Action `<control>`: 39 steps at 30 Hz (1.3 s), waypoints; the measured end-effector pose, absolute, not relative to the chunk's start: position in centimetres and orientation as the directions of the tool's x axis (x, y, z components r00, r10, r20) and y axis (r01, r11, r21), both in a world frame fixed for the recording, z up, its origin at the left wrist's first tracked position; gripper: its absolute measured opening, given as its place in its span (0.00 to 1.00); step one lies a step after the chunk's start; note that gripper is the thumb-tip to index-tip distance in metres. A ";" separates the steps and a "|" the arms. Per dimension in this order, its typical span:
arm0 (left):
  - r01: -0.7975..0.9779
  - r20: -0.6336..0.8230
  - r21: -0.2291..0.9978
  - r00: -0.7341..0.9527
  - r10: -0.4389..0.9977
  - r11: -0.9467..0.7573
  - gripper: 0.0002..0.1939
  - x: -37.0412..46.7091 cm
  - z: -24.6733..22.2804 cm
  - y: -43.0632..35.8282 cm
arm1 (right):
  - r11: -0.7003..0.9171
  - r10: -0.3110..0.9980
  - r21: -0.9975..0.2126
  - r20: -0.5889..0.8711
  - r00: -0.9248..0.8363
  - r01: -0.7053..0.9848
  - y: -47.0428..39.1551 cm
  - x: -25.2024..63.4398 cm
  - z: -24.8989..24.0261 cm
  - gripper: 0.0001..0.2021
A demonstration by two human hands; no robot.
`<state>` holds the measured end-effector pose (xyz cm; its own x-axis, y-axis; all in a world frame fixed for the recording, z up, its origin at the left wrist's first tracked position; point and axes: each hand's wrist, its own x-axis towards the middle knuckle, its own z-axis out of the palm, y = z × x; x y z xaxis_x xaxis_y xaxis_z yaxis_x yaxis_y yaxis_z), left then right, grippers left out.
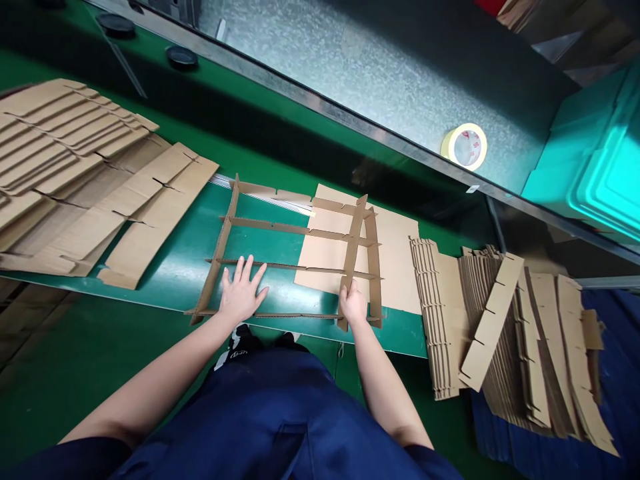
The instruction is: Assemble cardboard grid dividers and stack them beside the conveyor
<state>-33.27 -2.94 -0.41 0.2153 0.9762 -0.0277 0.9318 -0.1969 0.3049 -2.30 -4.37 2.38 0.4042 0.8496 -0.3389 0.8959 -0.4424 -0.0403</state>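
Note:
On the green table stands a partly slotted cardboard divider grid (265, 225), its long strips running left to right. One cross strip joins them at the left end and another at the right end. My right hand (354, 303) grips a cardboard strip (355, 243) near its lower end; this strip lies across the long ones, just left of the right end strip. My left hand (241, 291) is spread, fingers apart, over the lower left of the grid by the third long strip. Whether its palm presses on the lowest strip I cannot tell.
A flat cardboard sheet (395, 267) lies partly under the grid. Slotted cardboard pieces (60, 167) are piled at left, and stacked strips (480, 300) at right. Behind, a metal shelf (320, 53) bears a tape roll (467, 147) and a turquoise bin (600, 147).

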 end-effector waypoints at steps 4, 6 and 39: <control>0.931 -0.017 0.300 0.221 0.975 -0.206 0.30 -33.3 -0.5 -2.9 | -0.428 0.860 -0.070 -0.339 0.382 0.901 -4.2 -2.3 2.1 0.22; 0.934 -0.017 0.292 0.222 0.975 -0.208 0.30 -33.3 -0.6 -2.9 | -0.422 0.869 -0.088 -0.321 0.375 0.902 -4.3 -2.2 2.0 0.22; 0.757 -0.269 0.449 0.622 0.736 -0.475 0.15 -11.2 1.3 4.3 | -0.151 0.985 -0.133 -0.108 0.137 0.980 3.0 1.7 2.2 0.24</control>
